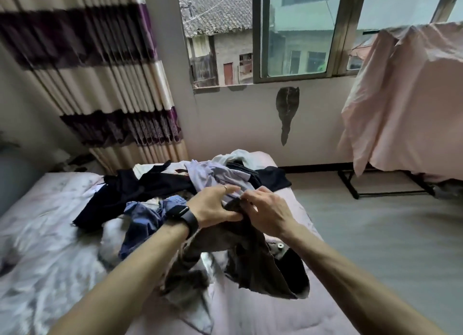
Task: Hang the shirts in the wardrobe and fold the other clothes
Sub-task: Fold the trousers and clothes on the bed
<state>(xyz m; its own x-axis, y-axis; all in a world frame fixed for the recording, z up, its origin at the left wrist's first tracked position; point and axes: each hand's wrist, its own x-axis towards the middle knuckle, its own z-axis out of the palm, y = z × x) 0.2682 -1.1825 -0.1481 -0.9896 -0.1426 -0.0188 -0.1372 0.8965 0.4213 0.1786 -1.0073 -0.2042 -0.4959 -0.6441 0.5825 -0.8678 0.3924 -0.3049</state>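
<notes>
A dark brown garment [253, 264] with a metal button hangs from both of my hands above the bed [263, 317]. My left hand [213, 206], with a black watch on the wrist, grips its top edge. Right beside it, my right hand [265, 211] pinches the same edge. Behind my hands lies a heap of clothes: a pale lilac shirt [213, 175], a black garment [130, 196], a blue garment [142, 222] and a dark folded piece [270, 178]. No wardrobe is in view.
A rumpled pale quilt [37, 247] covers the bed's left side. A striped curtain [105, 84] hangs at the left, the window [298, 33] is ahead. A pink sheet [406, 96] hangs over a black rack [350, 186] at the right, on a grey floor [388, 229].
</notes>
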